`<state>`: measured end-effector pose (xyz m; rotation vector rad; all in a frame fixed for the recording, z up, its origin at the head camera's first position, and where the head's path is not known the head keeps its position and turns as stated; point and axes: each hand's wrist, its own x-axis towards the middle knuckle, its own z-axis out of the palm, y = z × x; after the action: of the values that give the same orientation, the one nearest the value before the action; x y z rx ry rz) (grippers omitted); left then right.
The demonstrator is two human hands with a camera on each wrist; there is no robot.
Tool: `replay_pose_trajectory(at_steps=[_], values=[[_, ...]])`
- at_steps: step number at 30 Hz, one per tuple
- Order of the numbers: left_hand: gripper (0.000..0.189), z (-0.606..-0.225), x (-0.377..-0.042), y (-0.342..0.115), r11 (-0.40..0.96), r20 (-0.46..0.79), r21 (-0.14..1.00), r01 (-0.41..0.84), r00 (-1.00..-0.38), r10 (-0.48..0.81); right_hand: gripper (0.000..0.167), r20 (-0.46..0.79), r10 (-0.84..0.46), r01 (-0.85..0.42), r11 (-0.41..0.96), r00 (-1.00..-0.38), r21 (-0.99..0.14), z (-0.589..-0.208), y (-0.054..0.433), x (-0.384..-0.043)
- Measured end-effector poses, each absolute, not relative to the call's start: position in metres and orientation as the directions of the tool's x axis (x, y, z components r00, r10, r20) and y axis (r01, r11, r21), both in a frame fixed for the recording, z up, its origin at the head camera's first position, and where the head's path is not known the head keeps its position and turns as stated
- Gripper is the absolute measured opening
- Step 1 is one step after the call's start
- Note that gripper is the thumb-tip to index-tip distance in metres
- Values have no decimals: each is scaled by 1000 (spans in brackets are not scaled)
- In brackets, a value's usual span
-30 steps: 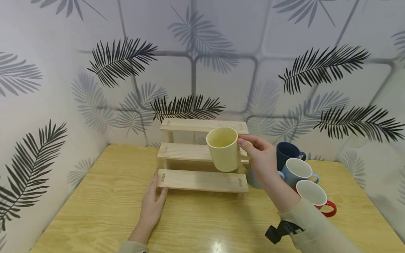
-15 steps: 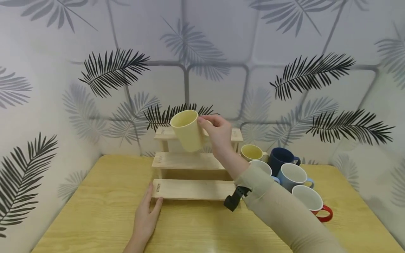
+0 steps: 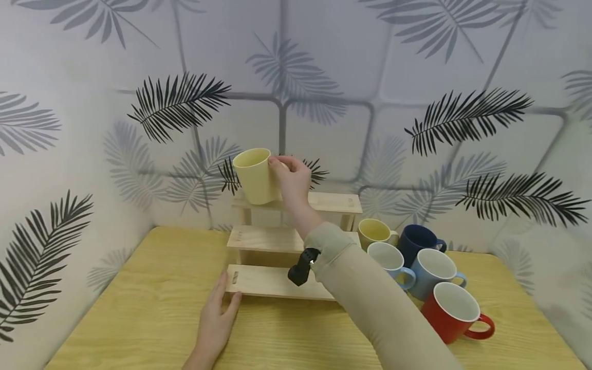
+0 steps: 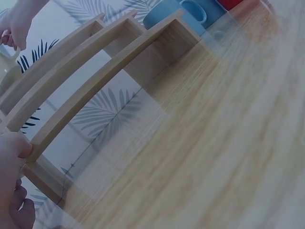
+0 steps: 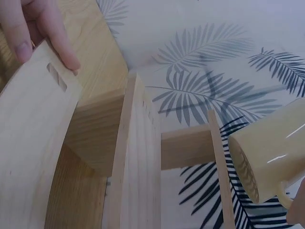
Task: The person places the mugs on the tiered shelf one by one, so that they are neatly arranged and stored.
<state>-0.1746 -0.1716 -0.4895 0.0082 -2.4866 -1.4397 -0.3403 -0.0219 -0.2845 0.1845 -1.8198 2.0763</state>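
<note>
Nearest, a yellow tabletop [image 3: 129, 308] with wavy wood grain, rather glossy. Above this, a beige cloth sleeve [image 3: 370, 298] with a black device [image 3: 302, 267] at the wrist. At the left end of a three-step wooden rack [image 3: 268, 280], the left hand [image 3: 215, 318], with thumb and fingers pinching the smooth lowest board (pale, with a small slot cut near the end). To the right, on the table, a glossy red mug [image 3: 444, 318], white inside, with a rounded handle; behind, two light blue mugs [image 3: 432, 272], also white inside; farther, a second yellow mug [image 3: 374, 231] and a navy mug [image 3: 411, 246]. Just above the top board, toward its left end, a pale yellow mug [image 3: 256, 177], cylindrical, slightly tilted, mouth upward. On the handle side, the right hand [image 3: 294, 180], closed firmly by thumb and fingers. Farthest, a whitish wall [image 3: 324, 51] with printed feather-like leaves, black and grey.
</note>
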Motion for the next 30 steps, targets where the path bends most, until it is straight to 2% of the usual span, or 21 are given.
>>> replay_pose_trajectory(at_steps=[12,30], values=[[64,-489,-175,-171,515,249,846,141,-957,-147,18,352,197,-368,-52,-915,-928,-288,-50,-350],[65,-490,-176,-171,510,250,847,150,-959,-132,18,333,55,-330,57,-941,-942,-299,-19,-361]])
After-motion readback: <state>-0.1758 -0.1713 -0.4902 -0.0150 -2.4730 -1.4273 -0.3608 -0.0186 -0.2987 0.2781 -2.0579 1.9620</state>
